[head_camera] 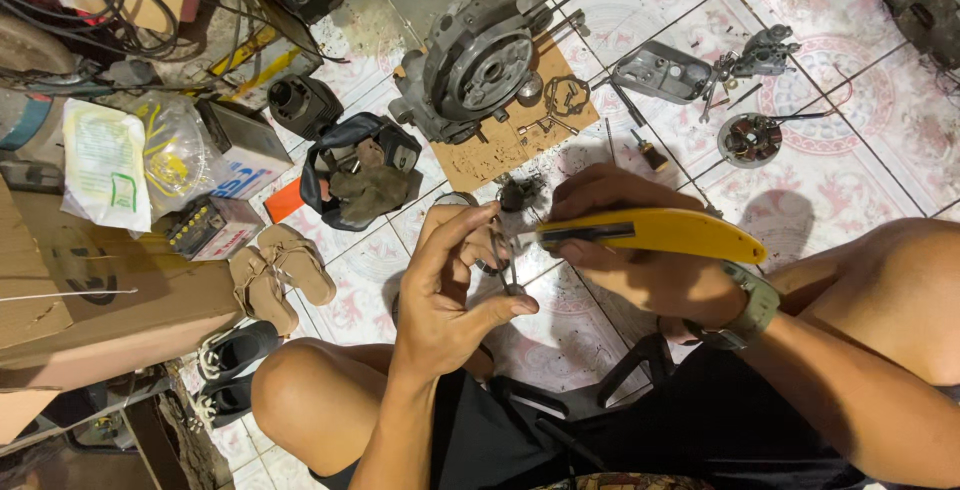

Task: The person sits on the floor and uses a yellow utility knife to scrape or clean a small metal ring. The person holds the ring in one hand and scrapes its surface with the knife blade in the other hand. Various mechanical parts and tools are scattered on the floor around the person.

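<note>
My left hand (452, 290) pinches a small thin metal ring-shaped part (500, 255) between thumb and fingers, held upright in front of my knees. My right hand (625, 250) grips a yellow-handled utility knife (655, 233), whose blade end points left and touches the metal part. A watch sits on my right wrist. Beyond my hands, an engine crankcase (475, 60) rests on a piece of brown cardboard (500, 145) on the tiled floor.
Small engine parts lie around: a metal cover (660, 72), a round stator (750, 138), a carburettor (765, 50), a black cylinder (300, 102), a black bag (355, 175). Sandals (280, 275), shoes, boxes and plastic bags crowd the left side.
</note>
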